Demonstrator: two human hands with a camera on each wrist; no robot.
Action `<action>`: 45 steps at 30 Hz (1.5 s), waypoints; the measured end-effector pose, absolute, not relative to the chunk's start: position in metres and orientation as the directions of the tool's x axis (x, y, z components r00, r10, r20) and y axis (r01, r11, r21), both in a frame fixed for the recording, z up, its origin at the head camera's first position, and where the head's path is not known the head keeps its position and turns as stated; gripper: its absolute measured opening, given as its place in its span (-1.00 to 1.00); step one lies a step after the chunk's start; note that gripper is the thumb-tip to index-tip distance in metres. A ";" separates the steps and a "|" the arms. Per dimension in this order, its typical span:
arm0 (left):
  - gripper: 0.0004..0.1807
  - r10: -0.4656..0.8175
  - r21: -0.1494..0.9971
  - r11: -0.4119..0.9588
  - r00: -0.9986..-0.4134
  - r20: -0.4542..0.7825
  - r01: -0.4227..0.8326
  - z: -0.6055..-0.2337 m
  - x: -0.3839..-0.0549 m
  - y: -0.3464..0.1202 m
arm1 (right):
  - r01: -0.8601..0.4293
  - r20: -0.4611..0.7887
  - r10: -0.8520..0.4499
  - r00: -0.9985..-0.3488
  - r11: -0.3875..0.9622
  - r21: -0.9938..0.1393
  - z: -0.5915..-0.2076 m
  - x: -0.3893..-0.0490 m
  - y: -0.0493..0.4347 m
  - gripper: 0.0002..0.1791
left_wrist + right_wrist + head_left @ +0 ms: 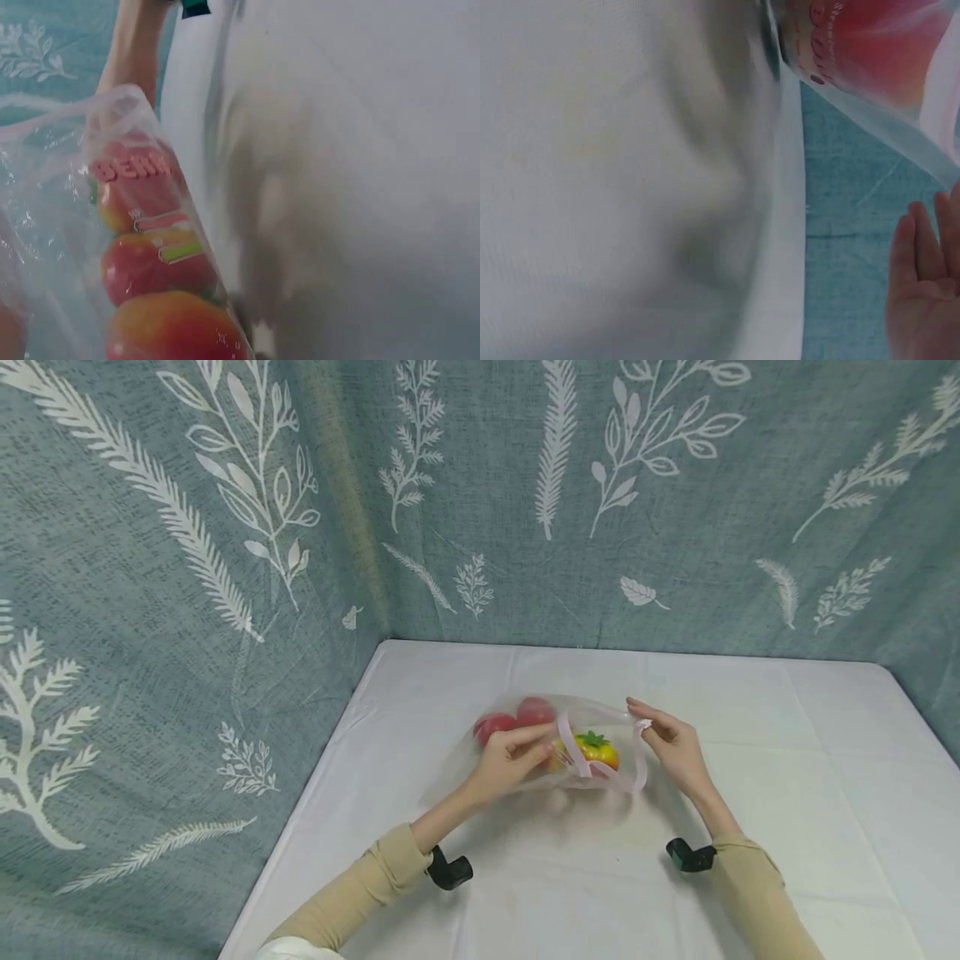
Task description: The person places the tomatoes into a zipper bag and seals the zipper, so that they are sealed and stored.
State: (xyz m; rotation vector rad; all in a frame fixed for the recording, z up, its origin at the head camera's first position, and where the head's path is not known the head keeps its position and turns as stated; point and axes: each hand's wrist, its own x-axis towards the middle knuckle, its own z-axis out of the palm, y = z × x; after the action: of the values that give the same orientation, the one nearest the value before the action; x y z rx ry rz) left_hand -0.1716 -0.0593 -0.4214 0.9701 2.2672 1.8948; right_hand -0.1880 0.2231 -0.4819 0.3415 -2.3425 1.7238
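Note:
A clear plastic bag (453, 768) with a pale pink rim lies tilted between the two hands, its mouth toward the right. Inside it sit several round fruits: two red ones (535, 711) at the back left and a yellow-red one (600, 752) with a green leafy top near the mouth. My left hand (504, 766) pinches the bag's near side just behind the rim. At the right end of the mouth, my right hand (677, 750) pinches the rim between thumb and forefinger. Printed lettering shows on the bag over red-orange fruits (169, 322) in the left wrist view.
A white cloth covers the table (585, 893). Blue-green leaf-patterned curtains (480, 510) hang behind it and along its left side. Black wrist cameras (450, 870) sit on both forearms, and the bag casts a soft shadow on the cloth.

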 end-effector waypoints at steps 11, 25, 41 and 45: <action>-0.63 0.499 0.897 0.025 -0.783 0.371 0.441 -0.410 -0.182 -0.073 | -0.359 0.368 -0.018 -0.930 0.278 -0.891 -0.453 -0.175 0.226 -0.72; -0.63 0.367 0.907 -0.057 -0.836 0.408 0.418 -0.407 -0.192 -0.074 | -0.525 0.592 0.189 -0.784 0.307 -0.794 -0.424 -0.164 0.220 -0.93; -0.18 0.292 0.804 -0.242 -0.750 0.594 0.543 -0.397 -0.192 -0.064 | -0.517 0.652 0.482 -0.585 0.398 -0.758 -0.387 -0.153 0.200 -0.80; -0.14 0.284 0.809 -0.212 -0.757 0.588 0.549 -0.397 -0.192 -0.061 | -0.535 0.653 0.504 -0.566 0.378 -0.756 -0.382 -0.151 0.195 -0.81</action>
State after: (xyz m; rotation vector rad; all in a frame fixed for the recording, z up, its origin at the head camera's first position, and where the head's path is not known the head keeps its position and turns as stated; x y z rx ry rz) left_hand -0.1916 -0.0606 -0.3973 1.1225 2.0765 2.3494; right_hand -0.1506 0.1949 -0.3823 0.0277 -1.6873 1.3685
